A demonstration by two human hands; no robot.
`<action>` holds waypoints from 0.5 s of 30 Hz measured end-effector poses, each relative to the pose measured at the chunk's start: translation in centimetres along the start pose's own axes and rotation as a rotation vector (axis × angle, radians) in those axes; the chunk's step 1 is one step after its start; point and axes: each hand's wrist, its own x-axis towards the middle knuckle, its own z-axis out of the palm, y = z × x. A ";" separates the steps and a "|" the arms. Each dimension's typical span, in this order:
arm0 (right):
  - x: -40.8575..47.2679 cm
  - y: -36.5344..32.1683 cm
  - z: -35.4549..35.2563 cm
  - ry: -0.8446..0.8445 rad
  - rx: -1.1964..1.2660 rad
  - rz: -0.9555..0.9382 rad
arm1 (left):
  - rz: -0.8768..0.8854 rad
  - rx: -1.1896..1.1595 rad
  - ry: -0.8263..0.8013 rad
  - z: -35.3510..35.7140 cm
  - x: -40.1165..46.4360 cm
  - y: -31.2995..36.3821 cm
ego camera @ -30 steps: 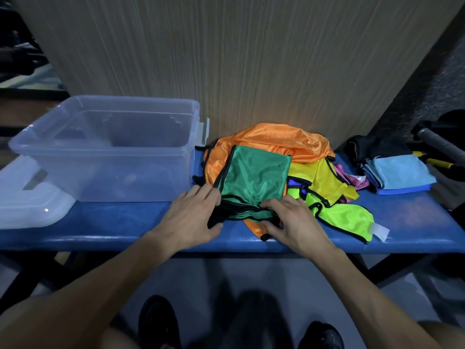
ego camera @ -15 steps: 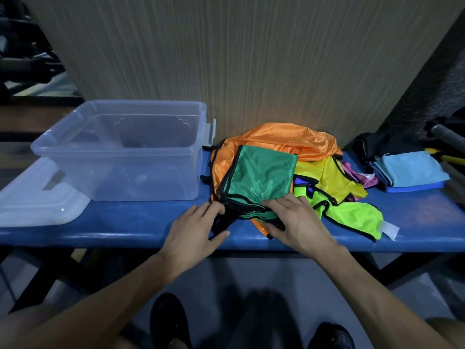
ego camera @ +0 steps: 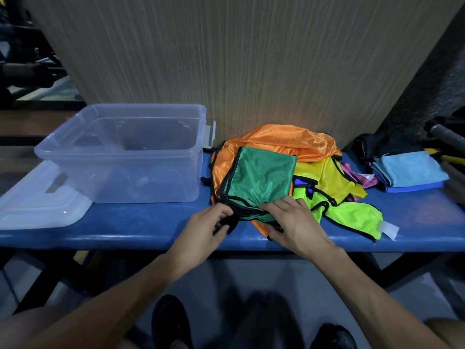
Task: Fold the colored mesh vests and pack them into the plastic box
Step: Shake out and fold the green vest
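At the table's (ego camera: 141, 222) near edge, the folded green vest's (ego camera: 259, 180) black-trimmed near corner is pinched by the left hand (ego camera: 203, 227); its near edge is gripped by the right hand's (ego camera: 294, 222) curled fingers. Behind, the plastic box (ego camera: 120, 152) stands toward the far left.

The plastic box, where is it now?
In the head view, the plastic box stands left on the blue bench, beside the vest pile.

Single head-worn view, wide-angle, looking forward and down.
The camera sits above the near edge of the blue desk (ego camera: 141, 222), close to it, facing the panelled wall (ego camera: 251, 59) behind; both forearms enter from below, with the floor (ego camera: 251, 278) beneath.
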 end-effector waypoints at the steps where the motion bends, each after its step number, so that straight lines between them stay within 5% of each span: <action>1: 0.0 -0.1 -0.1 -0.003 -0.002 0.000 | 0.031 0.044 -0.029 0.3 0.0 -0.1; 15: 0.5 -0.2 -0.2 -0.151 -0.016 0.069 | 0.157 0.254 0.112 2.4 -0.2 -0.2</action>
